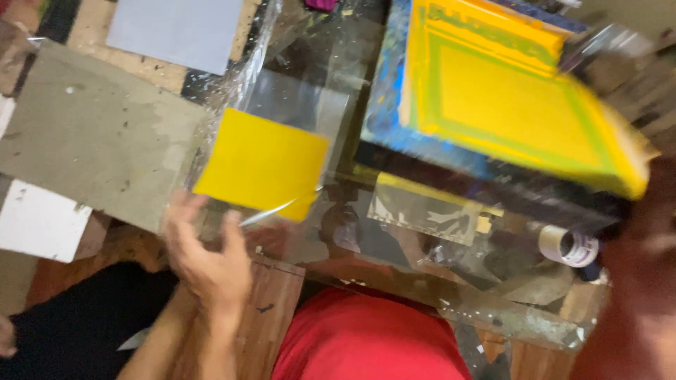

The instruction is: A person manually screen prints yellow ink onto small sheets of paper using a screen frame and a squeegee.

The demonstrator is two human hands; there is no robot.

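**Left hand at the corner of the yellow sheet**

Head view. I took the yellow square sheet as my landmark; it lay flat on the glass-topped counter, under or inside a clear plastic film, though I could not tell which. My left hand sat just below and left of the sheet, fingers spread and loose, its grip released and closed on nothing. The fingertips reached toward the sheet's lower-left corner, near it, but the blur kept me from saying whether they touched. A thin pale sliver crossed the sheet's lower edge.

I judged the sheet light, thin and floppy, likely to buckle if lifted from one corner, and the film over it slippery. The lower edge nearest the hand looked the best place to pinch it.

Left of the sheet lay a grey board. To the right, a yellow-coated framed screen was tilted up off the counter. My right hand showed only as a dark blur at the frame's lower right corner; I could not tell its grip. Below the frame, to the right of the sheet, sat a tape roll.
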